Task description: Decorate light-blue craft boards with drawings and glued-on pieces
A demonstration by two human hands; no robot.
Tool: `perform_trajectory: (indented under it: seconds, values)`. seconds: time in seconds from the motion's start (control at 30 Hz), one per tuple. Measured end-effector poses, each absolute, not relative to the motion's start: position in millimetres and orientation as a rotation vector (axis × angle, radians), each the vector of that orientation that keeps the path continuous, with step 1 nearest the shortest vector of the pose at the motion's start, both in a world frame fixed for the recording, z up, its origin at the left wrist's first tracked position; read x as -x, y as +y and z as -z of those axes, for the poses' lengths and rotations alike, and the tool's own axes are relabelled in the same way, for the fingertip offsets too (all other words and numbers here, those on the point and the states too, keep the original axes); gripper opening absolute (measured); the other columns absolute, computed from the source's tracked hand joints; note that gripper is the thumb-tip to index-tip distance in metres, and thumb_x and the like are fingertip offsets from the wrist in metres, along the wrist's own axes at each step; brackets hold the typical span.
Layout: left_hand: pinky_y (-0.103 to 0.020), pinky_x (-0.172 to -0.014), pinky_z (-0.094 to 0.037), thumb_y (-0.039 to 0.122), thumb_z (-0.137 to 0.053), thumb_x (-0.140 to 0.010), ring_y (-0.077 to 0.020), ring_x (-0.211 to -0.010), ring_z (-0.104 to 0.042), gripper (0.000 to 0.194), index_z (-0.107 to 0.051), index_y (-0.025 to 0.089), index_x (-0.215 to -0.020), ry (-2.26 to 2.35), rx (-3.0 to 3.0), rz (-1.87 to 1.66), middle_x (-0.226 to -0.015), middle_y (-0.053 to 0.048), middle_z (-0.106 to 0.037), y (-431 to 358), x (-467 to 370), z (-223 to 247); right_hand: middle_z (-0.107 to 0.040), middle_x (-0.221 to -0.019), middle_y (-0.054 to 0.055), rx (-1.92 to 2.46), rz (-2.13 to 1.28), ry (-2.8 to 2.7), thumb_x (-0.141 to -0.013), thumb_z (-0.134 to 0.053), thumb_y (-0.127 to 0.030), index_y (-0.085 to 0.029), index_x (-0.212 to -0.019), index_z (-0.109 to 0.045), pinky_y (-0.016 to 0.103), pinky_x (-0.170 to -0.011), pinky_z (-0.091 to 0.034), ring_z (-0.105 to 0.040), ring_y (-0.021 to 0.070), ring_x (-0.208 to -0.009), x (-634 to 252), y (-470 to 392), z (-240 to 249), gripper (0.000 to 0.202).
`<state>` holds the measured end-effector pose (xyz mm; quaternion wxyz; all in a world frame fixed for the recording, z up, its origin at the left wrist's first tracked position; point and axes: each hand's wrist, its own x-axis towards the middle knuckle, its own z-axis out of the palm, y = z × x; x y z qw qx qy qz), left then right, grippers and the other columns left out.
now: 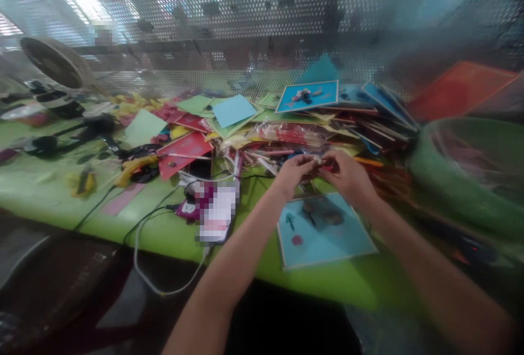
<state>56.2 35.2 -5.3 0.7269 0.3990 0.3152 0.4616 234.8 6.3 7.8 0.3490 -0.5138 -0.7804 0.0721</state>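
Fingertips meet above a light-blue framed card [327,251], where my left hand [295,174] and my right hand [347,176] pinch a small whitish piece [318,160] between them. What kind of piece it is cannot be made out. A bit of red shows by the right fingers, too blurred to name. The card lies flat on the green table [254,257] below my hands. On it are a dark green tree-like shape [290,221], a round pink spot [297,240] and brownish shapes partly in shadow.
Left of my arms lie a phone [219,213] with a white cable and a yellow-handled glue gun [135,170]. Behind are piled coloured cards [233,110] and a blue framed picture [309,97]. A green basin [462,175] stands right, a fan [53,60] far left.
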Motion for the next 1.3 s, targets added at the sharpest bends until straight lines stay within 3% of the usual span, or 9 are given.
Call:
perform_trajectory:
  seconds: [0.1,0.23,0.43,0.6,1.13,1.3]
  values:
    - [-0.027,-0.078,-0.053,0.040,-0.095,-0.064,-0.0103,-0.072,-0.065,0.045,-0.070,0.014,-0.091,0.724,-0.921,-0.990,-0.079,0.000,-0.070,33.4,-58.0,5.2,-0.074,-0.116,0.010,1.282,-0.214,-1.958,-0.094,-0.064,-0.035,-0.023,-0.118,-0.066,0.038,-0.087,-0.052,-0.069,0.0265,-0.103,-233.0,6.1,-6.2,0.027]
    - [-0.027,-0.081,-0.053,0.041,-0.090,-0.069,-0.0120,-0.076,-0.067,0.042,-0.071,0.014,-0.095,0.718,-1.004,-1.002,-0.083,-0.002,-0.073,35.3,-62.0,8.6,-0.077,-0.110,0.009,1.296,-0.227,-1.901,-0.093,-0.065,-0.035,-0.022,-0.113,-0.071,0.038,-0.086,-0.055,-0.071,0.0256,-0.098,-232.6,4.8,-8.2,0.024]
    - [-0.033,-0.091,-0.053,0.038,-0.077,-0.083,-0.0220,-0.098,-0.070,0.037,-0.073,0.014,-0.110,0.829,-1.430,-1.094,-0.104,-0.010,-0.077,41.2,-64.6,16.2,-0.079,-0.107,0.009,1.364,0.126,-2.007,-0.093,-0.062,-0.028,-0.021,-0.113,-0.073,0.037,-0.083,-0.054,-0.074,0.0271,-0.097,-236.3,3.4,-5.9,0.023]
    - [-0.030,-0.085,-0.052,0.032,-0.072,-0.086,-0.0216,-0.093,-0.069,0.025,-0.074,0.013,-0.101,0.965,-1.686,-1.048,-0.097,-0.008,-0.077,39.4,-61.8,12.8,-0.080,-0.106,0.008,1.269,0.294,-2.111,-0.091,-0.061,-0.018,-0.022,-0.113,-0.073,0.038,-0.084,-0.055,-0.074,0.0271,-0.096,-238.6,3.7,-0.3,0.025]
    - [-0.031,-0.090,-0.052,0.029,-0.066,-0.087,-0.0233,-0.098,-0.069,0.022,-0.077,0.014,-0.099,0.850,-1.703,-1.016,-0.097,-0.007,-0.078,45.7,-61.6,19.2,-0.080,-0.104,0.009,1.176,0.242,-2.156,-0.095,-0.061,-0.021,-0.019,-0.112,-0.074,0.038,-0.077,-0.056,-0.076,0.0271,-0.093,-242.4,6.2,-2.8,0.021]
    - [-0.030,-0.087,-0.053,0.017,-0.060,-0.084,-0.0197,-0.091,-0.067,0.018,-0.076,0.014,-0.092,0.882,-1.579,-1.094,-0.091,-0.006,-0.075,46.6,-64.2,23.3,-0.080,-0.101,0.009,1.120,0.253,-2.152,-0.095,-0.061,-0.022,-0.018,-0.112,-0.074,0.036,-0.076,-0.056,-0.075,0.0260,-0.090,-238.4,3.6,-4.4,0.021]
